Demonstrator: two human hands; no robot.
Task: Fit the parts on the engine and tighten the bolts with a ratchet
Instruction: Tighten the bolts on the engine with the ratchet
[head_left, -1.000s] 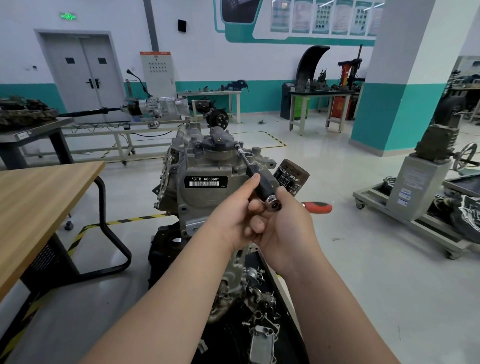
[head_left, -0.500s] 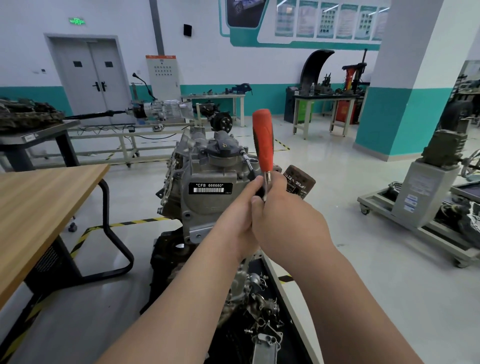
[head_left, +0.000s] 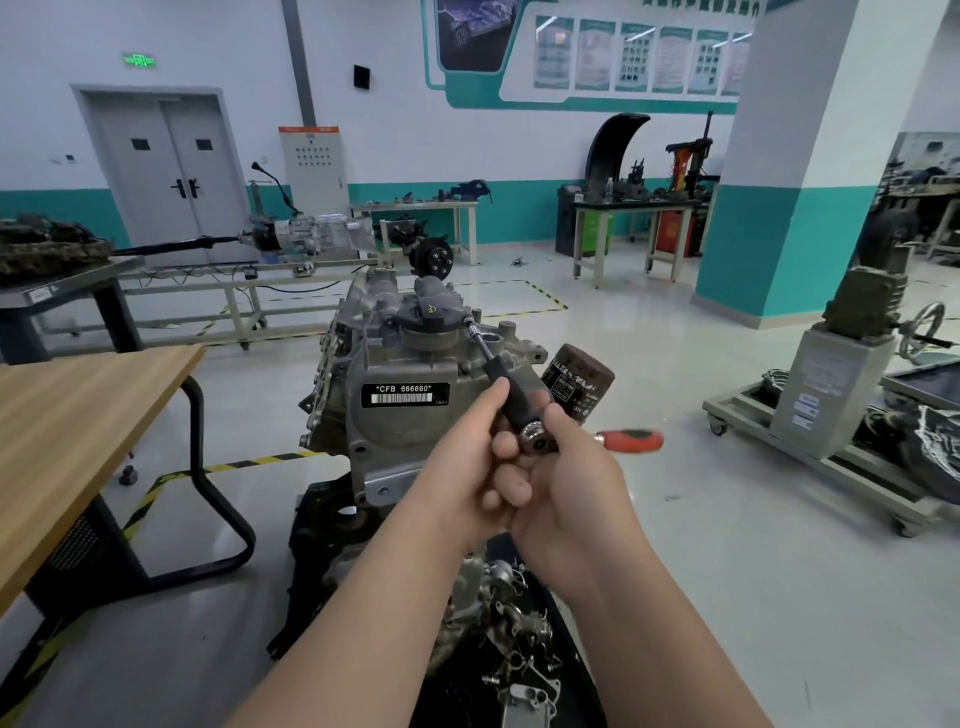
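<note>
The pale, glossy floor (head_left: 675, 519) carries everything here. A strip of yellow-and-black tape (head_left: 260, 460) runs across it, passing under the wooden worktop (head_left: 67, 415) at the left, whose black tube frame stands on the floor. In the middle the engine (head_left: 395, 364) sits on a black stand (head_left: 311, 545), with loose silver metal parts (head_left: 519, 649) lying on a dark surface just below. At the right stands a wheeled trolley (head_left: 857, 470) bearing a grey block (head_left: 821, 389).
</note>
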